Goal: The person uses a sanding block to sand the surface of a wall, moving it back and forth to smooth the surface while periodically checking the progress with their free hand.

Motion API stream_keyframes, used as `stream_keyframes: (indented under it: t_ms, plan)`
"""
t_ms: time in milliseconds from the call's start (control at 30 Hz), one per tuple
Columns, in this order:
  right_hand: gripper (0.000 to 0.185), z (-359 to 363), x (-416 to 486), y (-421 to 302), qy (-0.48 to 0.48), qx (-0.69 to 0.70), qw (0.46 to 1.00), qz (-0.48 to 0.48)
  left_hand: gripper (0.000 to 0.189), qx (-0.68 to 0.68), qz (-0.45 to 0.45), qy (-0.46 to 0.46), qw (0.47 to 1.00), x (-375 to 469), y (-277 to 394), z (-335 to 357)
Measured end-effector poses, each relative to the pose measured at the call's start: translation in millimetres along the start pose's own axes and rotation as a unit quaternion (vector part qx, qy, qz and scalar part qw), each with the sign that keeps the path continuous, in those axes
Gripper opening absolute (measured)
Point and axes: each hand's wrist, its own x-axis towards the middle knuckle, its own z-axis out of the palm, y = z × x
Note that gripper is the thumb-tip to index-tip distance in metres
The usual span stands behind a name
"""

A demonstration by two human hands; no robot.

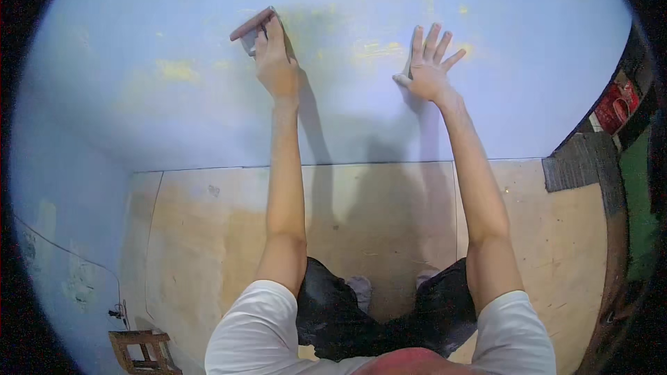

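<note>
My left hand (278,70) is closed around a flat hand tool (252,23) with a reddish-brown edge, possibly a sanding block or scraper, held against the blue wall (354,99). Its exact kind is unclear because my fingers hide part of it. To the right, my right hand (430,67) rests on the same wall with its fingers spread and holds nothing. Yellow patches (383,50) show on the wall between and around both hands.
A tan panelled floor (198,219) meets the wall below my hands. At the lower left are a small wooden stool (122,351) and a thin cable (68,251). A grey mat (573,161) and a red item (617,107) lie at the right.
</note>
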Motion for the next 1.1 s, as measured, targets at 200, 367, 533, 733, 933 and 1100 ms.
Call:
stream_keyframes:
  t_ms: [200,367,533,733,933,1100]
  plan:
    - [0.131,-1,-2,1,-0.006,-0.003,1.0,0.0,0.087,0.044,0.034,-0.002,0.998,-22,-9,12]
    - [0.125,-3,-2,-1,-0.006,0.001,1.0,0.001,0.079,0.003,0.004,-0.006,1.0,0,0,2]
    - [0.126,-5,-1,-9,-0.006,0.009,1.0,0.003,0.08,0.022,0.034,-0.011,0.999,-34,-16,12]
    - [0.129,0,-3,2,0.001,-0.004,1.0,-0.003,0.082,-0.001,0.058,0.004,0.998,7,-8,-3]
    - [0.123,-10,0,-17,-0.023,0.01,1.0,0.014,0.087,0.013,0.029,0.016,0.999,-34,-31,17]
    - [0.124,-7,-4,-5,0.008,-0.009,1.0,0.001,0.077,0.033,0.02,-0.017,0.999,-11,-11,3]
